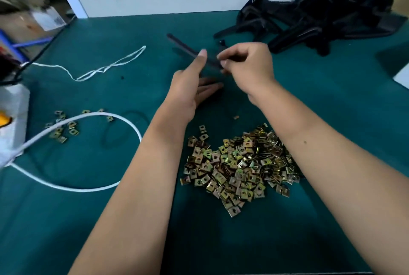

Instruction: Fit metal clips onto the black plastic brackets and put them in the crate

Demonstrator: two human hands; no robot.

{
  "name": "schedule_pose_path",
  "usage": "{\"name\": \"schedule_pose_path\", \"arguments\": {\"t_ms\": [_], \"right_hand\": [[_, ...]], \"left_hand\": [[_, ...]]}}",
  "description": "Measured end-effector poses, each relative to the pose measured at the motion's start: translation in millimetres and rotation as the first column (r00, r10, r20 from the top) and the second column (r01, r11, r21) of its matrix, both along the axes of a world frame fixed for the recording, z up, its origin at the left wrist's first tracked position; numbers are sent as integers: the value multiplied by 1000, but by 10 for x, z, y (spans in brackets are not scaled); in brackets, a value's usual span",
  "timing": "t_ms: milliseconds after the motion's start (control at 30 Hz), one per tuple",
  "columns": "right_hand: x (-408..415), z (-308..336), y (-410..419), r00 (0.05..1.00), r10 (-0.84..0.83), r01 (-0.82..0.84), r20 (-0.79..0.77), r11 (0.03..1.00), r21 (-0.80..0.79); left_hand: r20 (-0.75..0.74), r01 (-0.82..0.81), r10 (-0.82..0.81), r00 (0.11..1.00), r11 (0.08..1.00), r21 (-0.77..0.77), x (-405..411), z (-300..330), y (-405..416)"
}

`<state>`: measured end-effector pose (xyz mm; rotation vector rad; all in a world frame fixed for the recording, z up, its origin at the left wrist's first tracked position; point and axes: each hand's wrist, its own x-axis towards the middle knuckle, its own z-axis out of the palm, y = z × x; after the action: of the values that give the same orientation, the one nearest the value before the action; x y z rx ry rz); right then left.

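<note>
Above the middle of the green table [88, 219], the right hand [247, 64] pinches one end of a black bracket [188, 47]; the left hand [188, 88] touches it with straight fingers. A clip pile [239, 168] lies toward the near edge, more brackets [309, 20] at the far right corner

Dim, soft overhead light; both hands motion-blurred, far-left shelving smeared, edges bowed by the wide-angle lens.
</note>
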<state>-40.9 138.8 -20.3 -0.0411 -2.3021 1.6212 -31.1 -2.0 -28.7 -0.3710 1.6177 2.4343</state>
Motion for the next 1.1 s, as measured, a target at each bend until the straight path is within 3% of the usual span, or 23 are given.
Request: {"name": "schedule_pose_path", "arguments": {"t_ms": [100,233,400,467,533,667,867,967,1100], "right_hand": [[285,42,-71,976,214,-203,-29,956,213],[512,108,-34,958,284,-225,-39,829,512],[659,114,-119,792,510,-593,335,515,619],[677,88,-129,764,526,-629,374,476,615],[680,75,-88,759,534,-637,372,495,591],[698,24,147,816,498,-577,293,675,459],[724,-61,571,886,406,-459,223,833,309],[711,-98,648,939,318,-343,129,877,337],[701,-115,651,947,315,-317,69,948,20]], "left_hand": [[-43,-38,41,998,997,72,46,49,33],[-42,-244,254,966,956,161,101,94,-44],[-57,-209,229,972,947,244,47,62,-226],[-62,-180,200,978,953,242,41,25,-227],[-67,-153,173,983,961,230,39,2,-214],[-97,-85,105,990,977,196,34,-9,-164],[-140,98,-73,988,977,187,133,-27,26],[-156,187,-156,975,958,215,194,-26,120],[-180,201,-174,968,968,147,253,-34,183]]}}
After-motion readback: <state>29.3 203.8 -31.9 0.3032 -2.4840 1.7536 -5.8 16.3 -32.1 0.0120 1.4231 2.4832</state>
